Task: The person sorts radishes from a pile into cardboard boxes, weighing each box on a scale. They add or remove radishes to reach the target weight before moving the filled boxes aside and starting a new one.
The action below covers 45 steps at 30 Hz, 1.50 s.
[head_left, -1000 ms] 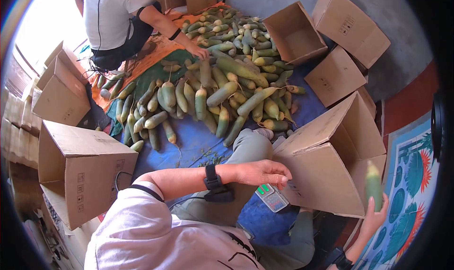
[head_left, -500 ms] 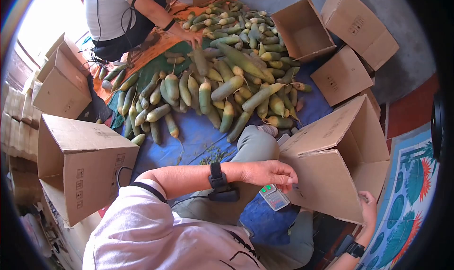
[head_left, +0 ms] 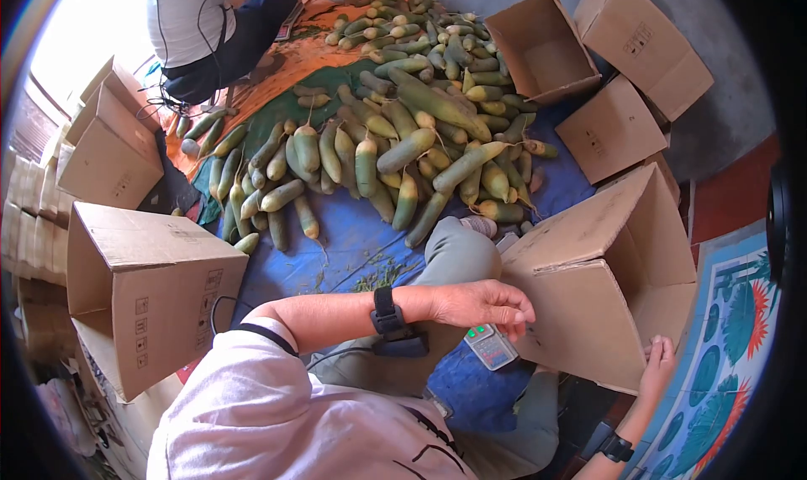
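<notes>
In the head view, a cardboard box (head_left: 580,320) stands tilted at my right knee, its open side facing right. My left hand (head_left: 487,305) is closed against the box's near left side, with the fingers bent and some fingertips hidden. My right hand (head_left: 659,366) grips the rim at the lower right corner, thumb and fingers on the board. Below my left hand, a small grey device (head_left: 491,347) with green buttons and a panel lies by a blue cloth (head_left: 475,392). Beyond my leg spreads a large pile of green radishes (head_left: 408,152).
Another open cardboard box (head_left: 176,303) stands at my left, with one more (head_left: 113,148) behind it. Several boxes (head_left: 542,47) lean together at the back right. A co-worker (head_left: 189,26) crouches at the back left on an orange sheet (head_left: 324,18). A blue tarp (head_left: 336,261) covers the floor.
The co-worker's arm has drawn back and up from the pile, and the radish it touched is gone from there. My hands and the box have shifted only slightly.
</notes>
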{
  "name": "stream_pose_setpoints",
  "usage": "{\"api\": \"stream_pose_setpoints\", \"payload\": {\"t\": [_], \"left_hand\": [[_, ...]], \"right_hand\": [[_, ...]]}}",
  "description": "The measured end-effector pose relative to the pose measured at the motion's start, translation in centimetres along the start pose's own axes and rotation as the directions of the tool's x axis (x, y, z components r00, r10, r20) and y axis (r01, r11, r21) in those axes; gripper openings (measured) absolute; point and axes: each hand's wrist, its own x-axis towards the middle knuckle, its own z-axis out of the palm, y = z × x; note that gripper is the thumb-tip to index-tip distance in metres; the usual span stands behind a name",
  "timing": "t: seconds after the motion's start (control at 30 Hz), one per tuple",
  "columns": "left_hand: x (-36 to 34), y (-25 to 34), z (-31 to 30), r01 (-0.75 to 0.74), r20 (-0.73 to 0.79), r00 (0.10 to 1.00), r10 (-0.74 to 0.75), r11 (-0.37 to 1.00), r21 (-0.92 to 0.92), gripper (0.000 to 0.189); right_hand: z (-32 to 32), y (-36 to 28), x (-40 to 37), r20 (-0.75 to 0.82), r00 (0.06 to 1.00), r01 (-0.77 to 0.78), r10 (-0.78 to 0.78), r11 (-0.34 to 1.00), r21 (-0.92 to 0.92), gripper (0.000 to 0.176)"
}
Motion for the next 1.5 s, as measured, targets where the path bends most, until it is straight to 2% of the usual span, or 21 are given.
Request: {"api": "stream_pose_setpoints", "payload": {"t": [0.2,0.27,0.3,0.4,0.47,0.53,0.6,0.63,0.7,0.73,0.8,0.83,0.9,1.07,1.13,1.17,1.27,1.33,1.4,1.43,1.5], "left_hand": [[-1.6,2.9,-1.2,-0.082,-0.103,0.992,0.068,0.986,-0.144,0.027],[-2.7,4.5,-3.1,-0.214,-0.245,0.952,0.186,0.972,-0.096,0.026],[-3.3,4.9,-4.5,-0.222,-0.357,0.913,0.197,0.975,-0.029,0.025],[-5.3,3.1,-10.9,-0.136,-0.636,0.749,0.184,0.983,0.124,0.025],[-7.3,1.0,-15.0,0.055,-0.79,0.611,0.051,0.993,0.106,0.027],[-9.3,-2.1,-18.9,0.167,-0.894,0.442,-0.08,0.986,-0.005,0.032],[-11.3,-5.1,-22.2,0.304,-0.938,0.337,-0.085,0.952,0.023,0.039],[-11.8,-6.0,-23.3,0.308,-0.937,0.339,-0.089,0.951,0.021,0.039],[-12.5,-7.6,-25.3,0.282,-0.968,0.117,-0.222,0.942,-0.182,0.05],[-13.1,-9.3,-27.3,0.286,-0.967,0.119,-0.225,0.94,-0.184,0.05],[-13.9,-12.1,-30.7,0.565,-0.989,-0.076,-0.128,0.811,-0.149,0.061],[-13.9,-12.7,-31.6,0.567,-0.989,-0.072,-0.128,0.811,-0.147,0.061],[-13.7,-13.2,-32.1,0.569,-0.976,-0.213,-0.038,0.807,-0.156,0.067],[-14.0,-14.9,-35.1,0.549,-0.981,-0.192,-0.016,0.827,-0.121,0.068],[-13.0,-14.5,-34.9,0.424,-0.946,-0.325,-0.014,0.892,-0.159,0.067],[-12.6,-14.3,-34.9,0.493,-0.914,-0.403,0.04,0.851,-0.18,0.069],[-13.0,-14.1,-34.9,0.539,-0.928,-0.371,0.036,0.822,-0.184,0.074],[-12.9,-13.9,-35.0,0.533,-0.928,-0.374,0.01,0.821,-0.206,0.066],[-13.3,-12.9,-34.7,0.494,-0.948,-0.191,-0.256,0.809,-0.318,0.051],[-13.3,-12.5,-34.3,0.497,-0.949,-0.191,-0.253,0.808,-0.315,0.051],[-13.7,-12.3,-33.4,0.354,-0.942,-0.15,-0.299,0.874,-0.333,0.04]], "right_hand": [[0.1,1.8,0.0,-0.056,0.998,0.006,-0.01,0.998,-0.067,0.033],[-0.1,2.4,0.1,-0.067,0.998,0.005,-0.011,0.997,-0.081,0.033],[-0.2,2.4,0.1,-0.082,0.997,0.008,-0.016,0.995,-0.096,0.033],[-0.2,1.4,-0.1,-0.071,0.997,0.002,-0.011,0.992,-0.126,0.034],[0.1,0.6,-0.4,-0.078,0.997,-0.007,-0.003,0.992,-0.125,0.034],[0.1,0.6,-0.2,-0.085,0.996,-0.018,0.008,0.992,-0.124,0.034],[-0.2,1.2,-0.3,-0.091,0.996,-0.001,-0.013,0.989,-0.15,0.033],[-0.3,1.5,-0.3,-0.091,0.996,-0.006,-0.008,0.989,-0.151,0.033],[-0.4,2.1,-0.4,-0.096,0.995,-0.05,0.041,0.994,-0.094,0.033],[-0.4,2.1,-0.5,-0.095,0.994,-0.055,0.045,0.994,-0.096,0.033],[-0.3,2.2,-0.6,-0.122,0.991,-0.067,0.055,0.993,-0.101,0.033],[-0.3,2.4,-0.6,-0.125,0.991,-0.07,0.057,0.992,-0.102,0.033],[-0.4,2.8,-0.7,-0.154,0.988,-0.042,0.025,0.993,-0.108,0.032],[-0.7,1.5,-1.0,-0.125,0.991,-0.063,0.042,0.984,-0.169,0.032],[-0.8,0.8,-1.2,-0.115,0.993,-0.06,0.038,0.978,-0.2,0.032],[-0.8,0.6,-1.2,-0.11,0.992,-0.08,0.057,0.973,-0.216,0.032],[-0.7,0.2,-1.0,-0.103,0.992,-0.097,0.072,0.963,-0.253,0.033],[-0.6,-0.2,-1.0,-0.103,0.992,-0.1,0.074,0.957,-0.273,0.033],[-0.4,-0.8,-1.0,-0.101,0.994,-0.069,0.04,0.951,-0.301,0.033],[-0.4,-0.7,-1.1,-0.103,0.994,-0.072,0.043,0.952,-0.297,0.033],[-0.5,-0.5,-1.1,-0.092,0.995,-0.066,0.044,0.965,-0.255,0.033]]}}
